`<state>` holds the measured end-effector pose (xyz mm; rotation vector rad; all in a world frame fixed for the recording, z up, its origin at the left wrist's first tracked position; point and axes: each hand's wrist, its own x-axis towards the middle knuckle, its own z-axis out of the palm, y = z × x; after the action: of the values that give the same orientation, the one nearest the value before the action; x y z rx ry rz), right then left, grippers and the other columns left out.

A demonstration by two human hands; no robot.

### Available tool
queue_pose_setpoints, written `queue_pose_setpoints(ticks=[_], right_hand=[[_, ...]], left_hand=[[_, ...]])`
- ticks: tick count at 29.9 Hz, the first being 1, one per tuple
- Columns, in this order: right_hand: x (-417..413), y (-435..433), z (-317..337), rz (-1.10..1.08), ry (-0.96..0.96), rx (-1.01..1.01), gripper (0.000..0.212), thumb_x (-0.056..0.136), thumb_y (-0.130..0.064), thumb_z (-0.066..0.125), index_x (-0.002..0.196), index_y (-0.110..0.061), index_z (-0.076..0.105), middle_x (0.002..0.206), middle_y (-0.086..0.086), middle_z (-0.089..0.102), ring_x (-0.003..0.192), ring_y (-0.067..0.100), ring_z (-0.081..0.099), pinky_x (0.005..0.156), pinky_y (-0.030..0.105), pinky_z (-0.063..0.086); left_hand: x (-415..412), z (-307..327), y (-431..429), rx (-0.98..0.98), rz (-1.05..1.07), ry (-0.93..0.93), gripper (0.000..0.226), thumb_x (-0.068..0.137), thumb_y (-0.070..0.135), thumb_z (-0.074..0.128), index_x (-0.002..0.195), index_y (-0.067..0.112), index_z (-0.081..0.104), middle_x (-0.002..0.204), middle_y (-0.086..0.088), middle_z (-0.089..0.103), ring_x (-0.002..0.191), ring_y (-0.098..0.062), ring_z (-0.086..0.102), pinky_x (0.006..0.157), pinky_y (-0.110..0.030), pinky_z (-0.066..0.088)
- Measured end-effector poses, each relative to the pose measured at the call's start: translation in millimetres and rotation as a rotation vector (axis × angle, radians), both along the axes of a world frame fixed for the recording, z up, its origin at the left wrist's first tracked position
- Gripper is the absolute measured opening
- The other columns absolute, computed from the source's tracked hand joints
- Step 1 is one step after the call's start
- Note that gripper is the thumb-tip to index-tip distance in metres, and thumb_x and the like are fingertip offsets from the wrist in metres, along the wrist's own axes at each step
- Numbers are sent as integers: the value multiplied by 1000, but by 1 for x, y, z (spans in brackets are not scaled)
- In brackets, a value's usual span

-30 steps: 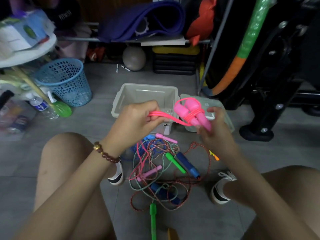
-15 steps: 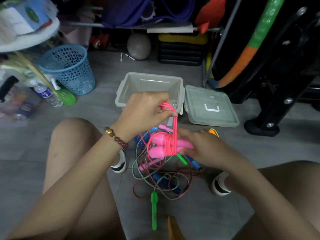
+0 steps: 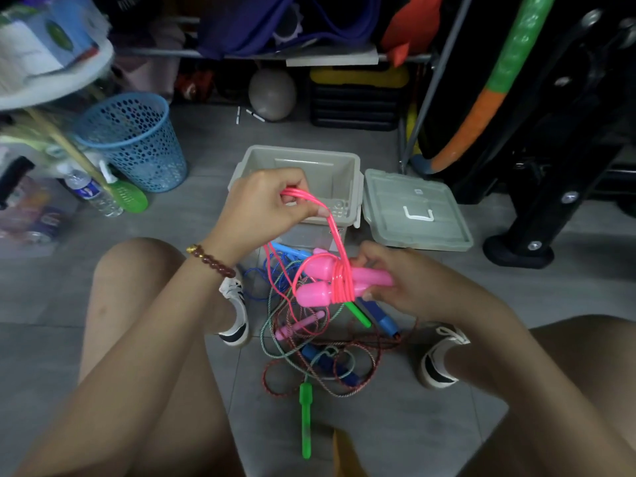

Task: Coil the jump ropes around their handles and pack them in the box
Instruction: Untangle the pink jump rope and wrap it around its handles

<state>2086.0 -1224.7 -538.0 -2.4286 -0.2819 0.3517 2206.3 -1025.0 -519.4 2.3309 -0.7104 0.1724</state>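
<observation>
Head view: a pink rope [image 3: 335,235] is wound several turns round its paired handles [image 3: 316,295], which are gripped at the picture's centre in the right hand [image 3: 402,280], fingers clenched about them. A loop of slack is pinched in the left hand [image 3: 265,204] at 11 o'clock, in front of the open box [image 3: 300,152] at 12 o'clock. The lid [image 3: 416,215] lies at 2 o'clock. More ropes [image 3: 327,349] lie tangled on the floor at 6 o'clock. Coiling is judged nearly done. Next, the loop must be wound on and tucked, then the bundle boxed.
</observation>
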Motion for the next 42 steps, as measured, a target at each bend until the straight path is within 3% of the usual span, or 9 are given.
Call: queue_pose_setpoints(ticks=[8,15,17,20,25,28,32,35,42], right_hand=[[4,0,-5,34,79,-9,29,79,-22,68,90,-38,46,91,-7,63,84,17,58,79,43,47],[-9,-2,8,109,-39,49,31,81,-20,67,91,-36,43,82,-14,60,77,13,57,74,43,48],[-12,-5,14,101,-37,198,25,81,-19,68,92,-27,47,85,-11,63,79,13,60,72,44,49],[-15,-1,22,12,-50,570,29,77,-8,69,94,-18,47,86,-6,67,77,5,63,66,23,50],[-12,-2,30,-340,-204,943,35,76,-2,59,99,-16,35,70,1,70,51,2,55,46,13,41],[-14,-9,31,-482,-373,774,46,82,-3,64,113,-22,37,79,9,69,53,4,55,50,14,41],[-19,-22,28,-585,-606,367,50,86,-12,68,118,-35,37,78,-2,68,68,19,64,62,32,50],[-19,-27,27,-665,-629,291,43,86,-14,67,122,-23,44,78,4,66,71,23,62,62,48,50],[-13,-24,23,-808,-593,253,37,86,-16,66,117,-18,46,79,-9,61,78,18,63,72,45,51]], left_hand=[[-3,3,-14,-77,-140,3,22,64,43,76,70,24,65,59,-3,50,55,-7,39,54,-27,31],[7,-7,-16,-109,-198,123,14,66,37,76,66,37,62,60,11,52,55,0,42,55,-18,31],[11,-7,-18,-210,-253,215,20,71,23,78,67,36,63,54,16,53,52,1,41,53,-14,31],[23,-23,-15,-314,-329,428,4,81,7,68,81,11,68,68,13,63,64,4,54,64,-14,43],[10,-47,-28,-134,-427,582,22,90,23,43,73,17,56,65,10,60,64,-4,54,69,-25,47],[-17,-54,-45,-18,-535,610,33,97,28,31,73,18,52,66,5,54,63,-7,51,69,-26,45],[-29,-53,-51,-226,-446,671,30,101,15,32,73,18,44,60,13,41,51,4,40,54,-11,34],[-30,-46,-48,-287,-479,628,26,99,19,38,73,18,44,63,8,41,52,2,37,51,-12,33],[-50,-42,-49,-307,-440,746,41,95,46,34,67,17,37,56,9,37,49,-5,36,50,-17,33]])
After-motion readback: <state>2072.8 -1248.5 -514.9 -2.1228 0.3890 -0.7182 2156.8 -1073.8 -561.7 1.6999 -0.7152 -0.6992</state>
